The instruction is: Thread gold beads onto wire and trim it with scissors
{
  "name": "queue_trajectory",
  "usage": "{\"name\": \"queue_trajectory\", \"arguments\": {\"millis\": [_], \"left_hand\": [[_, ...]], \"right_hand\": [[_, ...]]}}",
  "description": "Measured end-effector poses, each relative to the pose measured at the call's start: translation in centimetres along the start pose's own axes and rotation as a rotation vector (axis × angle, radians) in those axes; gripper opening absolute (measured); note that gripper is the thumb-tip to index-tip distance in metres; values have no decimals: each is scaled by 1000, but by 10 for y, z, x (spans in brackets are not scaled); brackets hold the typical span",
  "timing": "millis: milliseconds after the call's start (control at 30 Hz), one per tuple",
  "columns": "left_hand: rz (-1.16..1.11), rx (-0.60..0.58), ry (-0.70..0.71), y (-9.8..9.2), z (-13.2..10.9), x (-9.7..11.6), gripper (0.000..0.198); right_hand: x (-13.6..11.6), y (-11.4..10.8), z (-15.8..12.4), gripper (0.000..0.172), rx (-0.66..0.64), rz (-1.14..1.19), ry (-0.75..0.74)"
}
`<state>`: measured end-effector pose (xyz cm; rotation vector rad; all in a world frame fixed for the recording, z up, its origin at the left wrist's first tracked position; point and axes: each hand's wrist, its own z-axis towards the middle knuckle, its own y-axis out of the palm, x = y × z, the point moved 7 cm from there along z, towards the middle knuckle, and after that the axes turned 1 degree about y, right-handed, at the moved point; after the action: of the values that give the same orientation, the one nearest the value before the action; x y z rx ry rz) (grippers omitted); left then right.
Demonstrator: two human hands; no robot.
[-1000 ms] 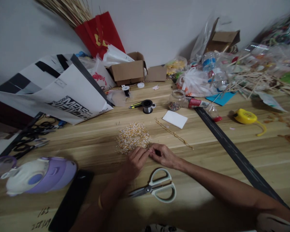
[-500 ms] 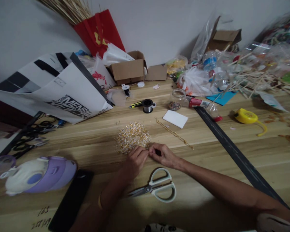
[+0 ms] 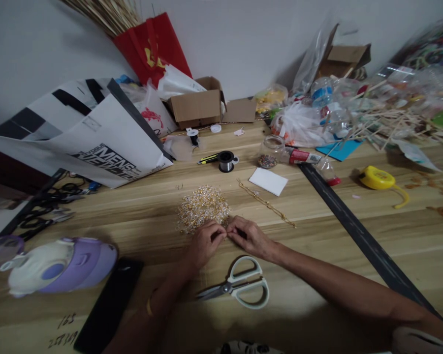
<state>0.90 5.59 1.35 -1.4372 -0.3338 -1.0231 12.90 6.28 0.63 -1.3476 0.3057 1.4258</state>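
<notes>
A tangled heap of gold and clear beaded wire (image 3: 203, 206) lies on the wooden table. At its near right edge my left hand (image 3: 206, 241) is closed in a pinch. My right hand (image 3: 249, 236) pinches right beside it, the fingertips of both almost touching. What they hold between them is too small to make out. Below the hands rest scissors with pale handles (image 3: 249, 290), blades toward the left. To the right of the heap lies a thin gold chain (image 3: 268, 202), with a white card (image 3: 268, 181) behind it.
A spool of silver wire (image 3: 226, 161) and a jar of beads (image 3: 271, 152) stand behind. A black phone (image 3: 110, 305) and a purple-and-white bottle (image 3: 66, 268) lie at left. A yellow tape measure (image 3: 378, 178) is at right, beyond a dark strip (image 3: 354, 231).
My left hand has turned slightly, its thumb and forefinger now showing more openly at the pinch. The right hand has shifted very little. The heap, scissors and chain stay put.
</notes>
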Motion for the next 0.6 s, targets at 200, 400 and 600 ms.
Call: {"name": "queue_trajectory", "arguments": {"millis": [200,400,600], "left_hand": [[-60,-11,-58,1,1,-7,11],[-158,-31,-91,1,2,-8,14],[-184,-2,-80,0,3,-10,12]], "right_hand": [[-5,-1,0,11,-25,3,-51],[4,0,0,15,-41,61,25],[11,0,2,20,-56,174,114]]}}
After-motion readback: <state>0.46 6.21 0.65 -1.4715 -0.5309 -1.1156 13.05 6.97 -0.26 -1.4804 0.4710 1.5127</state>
